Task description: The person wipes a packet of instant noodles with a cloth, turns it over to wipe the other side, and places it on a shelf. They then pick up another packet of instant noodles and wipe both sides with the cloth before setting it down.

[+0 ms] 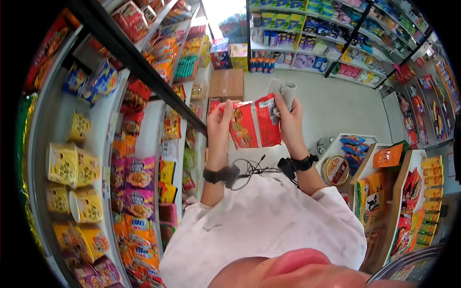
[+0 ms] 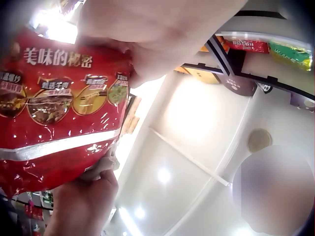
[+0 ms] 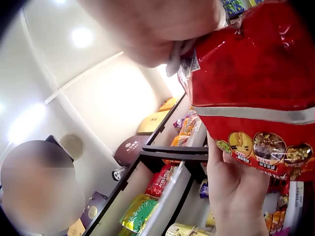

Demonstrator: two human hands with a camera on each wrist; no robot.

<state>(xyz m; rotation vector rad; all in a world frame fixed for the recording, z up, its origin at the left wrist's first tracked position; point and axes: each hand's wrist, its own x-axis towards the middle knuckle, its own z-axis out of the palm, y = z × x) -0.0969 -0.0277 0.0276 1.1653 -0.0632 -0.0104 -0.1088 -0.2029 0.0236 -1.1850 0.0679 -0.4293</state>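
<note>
A red food packet [image 1: 255, 122] with a pale stripe is held up between both hands in front of the chest. The left hand [image 1: 220, 126] grips its left edge, thumb on the near face. At the right edge the right hand [image 1: 291, 120] pinches the packet and also holds a folded grey cloth [image 1: 288, 94] against it. The left wrist view shows the packet [image 2: 59, 113] close up with pictures of food, the left hand [image 2: 157, 29] above it and the right hand [image 2: 86, 201] beneath. In the right wrist view the packet [image 3: 256, 73] hides most of the fingers.
Shelves of snack packets and yellow cups [image 1: 62, 163] line the left side. Cardboard boxes [image 1: 226, 84] stand on the floor [image 1: 331, 105] ahead. Low display bins [image 1: 336, 170] are at the right, and black cables [image 1: 259, 169] hang near the shirt.
</note>
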